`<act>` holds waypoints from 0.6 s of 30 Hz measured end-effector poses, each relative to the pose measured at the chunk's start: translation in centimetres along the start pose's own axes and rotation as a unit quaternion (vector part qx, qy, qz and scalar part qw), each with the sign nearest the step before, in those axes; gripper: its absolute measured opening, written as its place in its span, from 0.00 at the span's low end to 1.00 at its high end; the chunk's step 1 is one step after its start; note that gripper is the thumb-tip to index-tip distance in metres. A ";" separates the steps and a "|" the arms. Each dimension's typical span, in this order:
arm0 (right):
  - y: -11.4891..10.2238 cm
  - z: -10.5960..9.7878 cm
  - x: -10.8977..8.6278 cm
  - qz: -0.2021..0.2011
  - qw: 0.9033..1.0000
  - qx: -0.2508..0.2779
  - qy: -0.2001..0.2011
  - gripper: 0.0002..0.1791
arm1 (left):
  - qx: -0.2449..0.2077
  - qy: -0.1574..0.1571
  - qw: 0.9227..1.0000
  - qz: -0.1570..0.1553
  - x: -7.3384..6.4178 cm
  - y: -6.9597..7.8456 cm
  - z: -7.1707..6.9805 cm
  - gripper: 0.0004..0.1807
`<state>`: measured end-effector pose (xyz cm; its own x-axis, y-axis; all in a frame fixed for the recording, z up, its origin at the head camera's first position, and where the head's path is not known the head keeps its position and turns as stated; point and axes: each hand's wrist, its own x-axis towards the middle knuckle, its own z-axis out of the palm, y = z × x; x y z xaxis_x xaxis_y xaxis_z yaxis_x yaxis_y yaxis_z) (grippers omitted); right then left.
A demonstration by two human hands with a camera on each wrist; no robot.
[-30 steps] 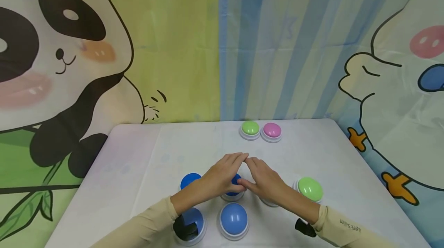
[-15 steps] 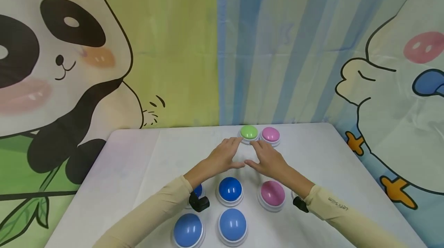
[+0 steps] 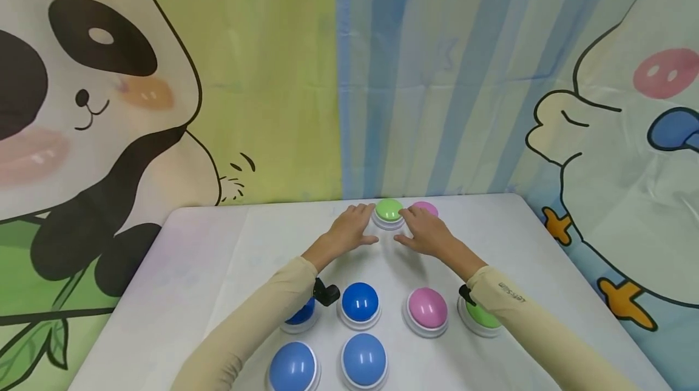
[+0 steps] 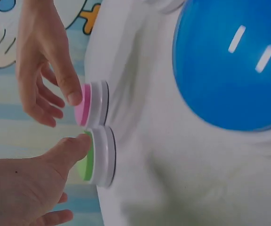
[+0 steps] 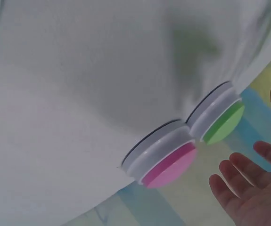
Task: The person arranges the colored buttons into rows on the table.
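At the far edge of the table, a green dome push button (image 3: 388, 209) and a pink dome push button (image 3: 427, 207) sit side by side on white bases. My left hand (image 3: 351, 229) is at the green button's left, fingers extended and thumb held apart. On the other side my right hand (image 3: 429, 233) reaches forward and partly covers the pink button. In the left wrist view, the right hand's (image 4: 41, 56) thumb overlaps the pink button (image 4: 82, 106). The left hand's (image 4: 27, 183) thumb tip overlaps the green button (image 4: 88, 157) there. Neither hand grips anything.
Nearer on the white table (image 3: 202, 294) stand several larger buttons: a dark blue one (image 3: 360, 302), a light blue one (image 3: 364, 359), a pink one (image 3: 428, 308) and a green one (image 3: 483, 316) partly behind the right sleeve. A printed cartoon curtain (image 3: 284, 75) rises behind.
Both hands have moved forward, from above the nearer buttons to the far pair. Their fingertips, close together earlier, have spread apart to either side of the far green button.
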<state>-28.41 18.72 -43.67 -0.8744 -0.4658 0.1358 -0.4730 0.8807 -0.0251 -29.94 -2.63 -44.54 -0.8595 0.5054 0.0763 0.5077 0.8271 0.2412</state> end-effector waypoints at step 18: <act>2.3 2.3 4.7 0.043 0.996 -0.021 -0.069 0.42 | -0.135 -0.028 0.989 -0.050 5.2 -1.8 2.4 0.38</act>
<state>-33.87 18.38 -45.33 -0.9197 -0.3925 -0.0028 -0.3925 0.9197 0.0103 -35.17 -0.94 -46.95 -0.8964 0.4431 -0.0125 0.3792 0.7812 0.4959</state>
